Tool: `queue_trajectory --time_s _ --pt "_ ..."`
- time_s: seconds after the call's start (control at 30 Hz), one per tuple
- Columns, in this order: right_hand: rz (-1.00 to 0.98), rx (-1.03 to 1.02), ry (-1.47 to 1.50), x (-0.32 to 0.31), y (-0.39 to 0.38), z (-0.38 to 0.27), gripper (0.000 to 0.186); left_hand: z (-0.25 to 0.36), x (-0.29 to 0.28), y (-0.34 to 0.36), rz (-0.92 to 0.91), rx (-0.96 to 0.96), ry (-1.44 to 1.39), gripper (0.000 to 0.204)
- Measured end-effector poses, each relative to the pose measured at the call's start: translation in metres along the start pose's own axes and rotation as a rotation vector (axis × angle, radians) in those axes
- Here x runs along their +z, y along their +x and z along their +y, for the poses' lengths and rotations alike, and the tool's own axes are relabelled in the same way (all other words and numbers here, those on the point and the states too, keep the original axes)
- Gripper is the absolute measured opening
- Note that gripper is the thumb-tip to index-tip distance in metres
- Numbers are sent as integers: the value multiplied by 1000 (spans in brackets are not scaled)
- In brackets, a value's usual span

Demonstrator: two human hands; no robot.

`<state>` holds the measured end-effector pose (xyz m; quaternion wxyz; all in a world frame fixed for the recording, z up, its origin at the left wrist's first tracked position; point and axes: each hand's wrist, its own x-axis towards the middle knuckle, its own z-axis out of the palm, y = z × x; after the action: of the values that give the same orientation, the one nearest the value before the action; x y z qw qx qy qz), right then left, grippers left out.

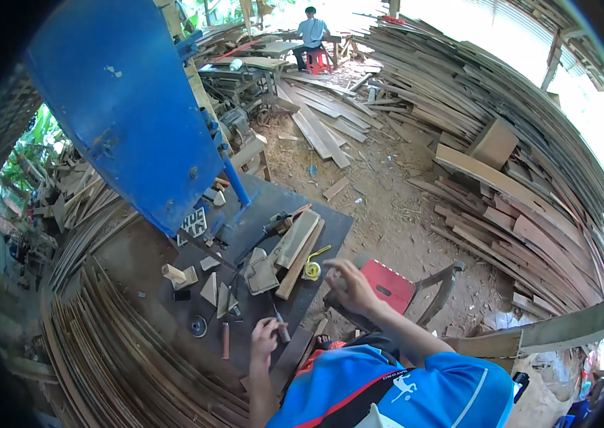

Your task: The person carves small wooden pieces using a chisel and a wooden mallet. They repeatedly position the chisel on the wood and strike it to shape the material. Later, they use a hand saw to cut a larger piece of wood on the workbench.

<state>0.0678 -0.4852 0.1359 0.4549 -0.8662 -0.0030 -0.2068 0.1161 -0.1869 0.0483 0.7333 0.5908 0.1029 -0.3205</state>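
Note:
My left hand is at the near edge of the dark work table, fingers curled beside a slim hand tool; what they hold, if anything, is unclear. My right hand reaches out with fingers apart, just right of a yellow tape measure. Wooden strips, small cut blocks, a wood-handled tool and a round metal disc lie on the table. A tall blue machine stands at its back.
A red-topped seat or board is right of the table. Stacked planks line the right and lower left. Boards lie on the dirt floor behind. A person sits on a red stool at the back.

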Motion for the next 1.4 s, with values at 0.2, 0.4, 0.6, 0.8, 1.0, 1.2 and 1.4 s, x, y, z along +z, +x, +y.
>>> queue_trajectory --time_s 0.2,0.4,0.6,0.8,1.0,1.2,1.4 --pt "-190 524 654 88 -55 6 40 1 70 3 100 543 506 16" --pt "-236 1413 1272 155 -67 28 47 -10 54 -11 188 619 887 14" --pt "-422 1425 1277 206 -78 34 35 -22 28 -14 296 680 682 25" --pt "-461 1315 1213 230 -54 5 27 -40 -9 -21 358 695 616 28" --pt "-818 800 533 323 -54 47 41 -87 -91 -39 702 329 607 22" --pt "-585 12 56 313 -21 70 26 -144 -198 -11 991 310 755 37" --pt "-853 641 -500 284 -20 87 62 -98 -220 49 887 203 1153 48"
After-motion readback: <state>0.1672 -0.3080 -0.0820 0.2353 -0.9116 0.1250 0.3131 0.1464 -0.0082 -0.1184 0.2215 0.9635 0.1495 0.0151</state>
